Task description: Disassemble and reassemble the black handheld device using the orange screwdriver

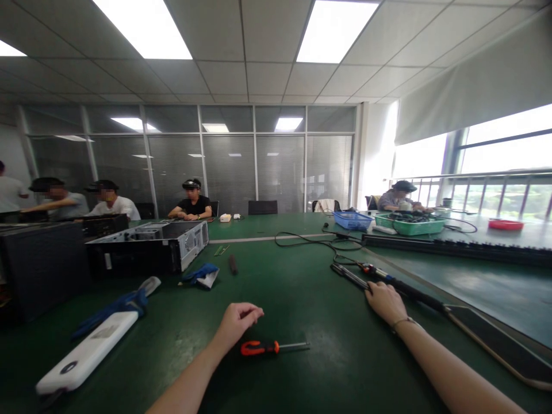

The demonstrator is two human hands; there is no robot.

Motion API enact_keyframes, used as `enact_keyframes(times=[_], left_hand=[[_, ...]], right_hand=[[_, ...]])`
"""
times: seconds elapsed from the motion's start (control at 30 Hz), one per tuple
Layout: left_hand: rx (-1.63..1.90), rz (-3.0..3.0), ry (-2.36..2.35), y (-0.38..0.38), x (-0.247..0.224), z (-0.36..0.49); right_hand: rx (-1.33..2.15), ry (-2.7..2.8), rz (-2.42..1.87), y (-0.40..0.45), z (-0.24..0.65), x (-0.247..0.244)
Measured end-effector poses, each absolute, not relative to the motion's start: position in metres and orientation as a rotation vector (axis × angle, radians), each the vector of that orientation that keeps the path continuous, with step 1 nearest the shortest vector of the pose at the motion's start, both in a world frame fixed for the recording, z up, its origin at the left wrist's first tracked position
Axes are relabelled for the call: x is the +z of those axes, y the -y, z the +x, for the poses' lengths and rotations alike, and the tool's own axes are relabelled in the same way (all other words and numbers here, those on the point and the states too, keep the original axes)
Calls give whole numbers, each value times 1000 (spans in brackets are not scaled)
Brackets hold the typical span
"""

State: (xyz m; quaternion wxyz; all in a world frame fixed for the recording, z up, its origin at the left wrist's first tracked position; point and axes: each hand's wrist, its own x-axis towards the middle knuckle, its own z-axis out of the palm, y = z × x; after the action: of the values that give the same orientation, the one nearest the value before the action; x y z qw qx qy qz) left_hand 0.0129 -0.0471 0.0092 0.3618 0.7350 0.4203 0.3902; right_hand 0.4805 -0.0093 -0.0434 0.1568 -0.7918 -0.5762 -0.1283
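Note:
My left hand (241,320) is above the green table, left of centre. Its thumb and fingers are pressed together; whether something small is between them cannot be made out. Just below and to the right of it lies a screwdriver (260,348) with an orange and black handle, its shaft pointing right. My right hand (386,302) is farther right, its fingers closed over the near end of a long, slim, dark metal tool (350,276) lying on the table. Beside that hand, on its right, lies a long black-handled tool (416,294) with an orange and blue part at its far end.
An opened computer case (149,247) and a dark case (41,270) stand left. A white oblong device (88,351) and crumpled blue gloves (202,275) lie nearer. Blue (351,219) and green (409,224) baskets stand back right, near a black cable (297,234). Several people sit around.

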Motion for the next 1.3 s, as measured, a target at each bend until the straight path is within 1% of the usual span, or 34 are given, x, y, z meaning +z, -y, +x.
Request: enact_keyframes(times=[0.17, 0.27, 0.33, 0.47, 0.53, 0.67, 0.83, 1.0, 1.2, 1.3], left_hand=[[1278, 1554, -1125, 37, 13, 0], [1307, 1593, -1182, 36, 15, -5], [1180, 1756, -1152, 39, 16, -4], [737, 2058, -1024, 52, 21, 7], [617, 2180, -975, 58, 22, 11], [528, 2253, -961, 62, 22, 15], [506, 2327, -983, 67, 24, 18], [611, 2358, -969, 71, 27, 20], [1057, 2430, -1160, 58, 22, 10], [1089, 2474, -1259, 49, 15, 3]], right_hand=[[-338, 1718, -2194, 6, 438, -43], [-312, 1778, -2134, 5, 417, -42], [-283, 1828, -2086, 6, 408, -39], [-212, 1918, -1978, 10, 400, -33], [-178, 1944, -1931, 12, 392, -30], [-97, 2021, -1797, 14, 357, -28], [36, 2169, -1538, 17, 307, -23], [145, 2229, -1367, 24, 297, -16], [246, 2236, -1229, 35, 304, -9], [294, 2242, -1206, 40, 305, -4]])
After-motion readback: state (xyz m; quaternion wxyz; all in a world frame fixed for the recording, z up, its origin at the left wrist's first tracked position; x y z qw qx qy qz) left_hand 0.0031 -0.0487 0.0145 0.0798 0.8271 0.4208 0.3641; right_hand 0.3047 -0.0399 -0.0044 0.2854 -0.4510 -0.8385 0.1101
